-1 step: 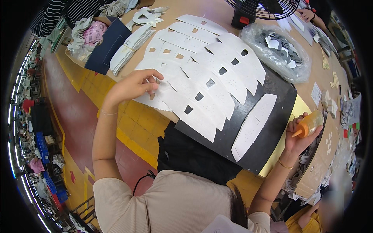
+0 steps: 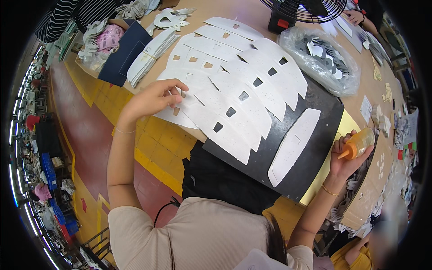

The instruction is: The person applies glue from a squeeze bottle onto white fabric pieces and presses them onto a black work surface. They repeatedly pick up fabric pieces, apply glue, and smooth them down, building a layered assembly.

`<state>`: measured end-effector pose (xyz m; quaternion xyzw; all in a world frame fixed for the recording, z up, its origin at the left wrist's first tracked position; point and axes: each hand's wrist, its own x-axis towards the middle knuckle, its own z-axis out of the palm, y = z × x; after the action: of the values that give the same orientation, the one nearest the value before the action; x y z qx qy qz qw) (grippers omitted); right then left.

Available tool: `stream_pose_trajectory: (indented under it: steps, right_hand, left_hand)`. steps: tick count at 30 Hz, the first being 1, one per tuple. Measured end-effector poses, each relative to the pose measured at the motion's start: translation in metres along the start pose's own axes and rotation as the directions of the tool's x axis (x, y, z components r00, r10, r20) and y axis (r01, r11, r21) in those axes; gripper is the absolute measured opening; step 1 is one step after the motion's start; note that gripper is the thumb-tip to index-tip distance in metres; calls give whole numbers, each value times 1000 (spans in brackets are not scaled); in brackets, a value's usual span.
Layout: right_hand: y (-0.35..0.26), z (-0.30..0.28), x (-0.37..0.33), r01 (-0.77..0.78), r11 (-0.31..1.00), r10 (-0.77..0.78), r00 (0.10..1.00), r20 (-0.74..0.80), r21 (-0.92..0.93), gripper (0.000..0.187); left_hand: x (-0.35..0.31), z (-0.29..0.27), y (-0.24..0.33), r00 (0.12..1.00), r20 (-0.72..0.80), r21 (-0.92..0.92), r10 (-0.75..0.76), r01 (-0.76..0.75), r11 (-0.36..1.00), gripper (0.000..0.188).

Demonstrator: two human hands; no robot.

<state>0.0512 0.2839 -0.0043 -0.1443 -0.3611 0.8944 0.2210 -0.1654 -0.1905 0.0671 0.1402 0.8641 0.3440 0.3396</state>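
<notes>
My right hand [image 2: 345,158] grips a squeeze bottle [image 2: 362,140] with an orange cap, its nozzle tilted down to the left. Loosely bent and apart, the fingers of my left hand [image 2: 159,96] hold nothing above the left side of several white cut sheets [image 2: 234,105]. These sheets overlap in a fan and have small four-sided holes. I cannot tell whether the left fingertips touch them. One separate white curved piece [image 2: 294,146] lies on the black board [image 2: 265,157], between the fan and my right hand.
A clear bag of grey and white pieces [image 2: 326,60] sits beyond the board, near a black fan [image 2: 306,9]. A tied white stack [image 2: 150,56] lies far left, beside a box with a dark blue flap [image 2: 123,56]. Someone in yellow [image 2: 355,254] is at lower right.
</notes>
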Motion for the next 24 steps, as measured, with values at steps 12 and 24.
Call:
stream_pose_trajectory:
  steps: [12, 24]
  right_hand:
    - [30, 32, 4, 225, 688, -178, 974, 140, -690, 70]
    - [40, 69, 13, 287, 496, -163, 958, 237, -820, 54]
  left_hand:
    - [-21, 169, 64, 487, 62, 268, 871, -849, 455, 35]
    - [-12, 249, 50, 312, 58, 339, 948, -900, 275, 35]
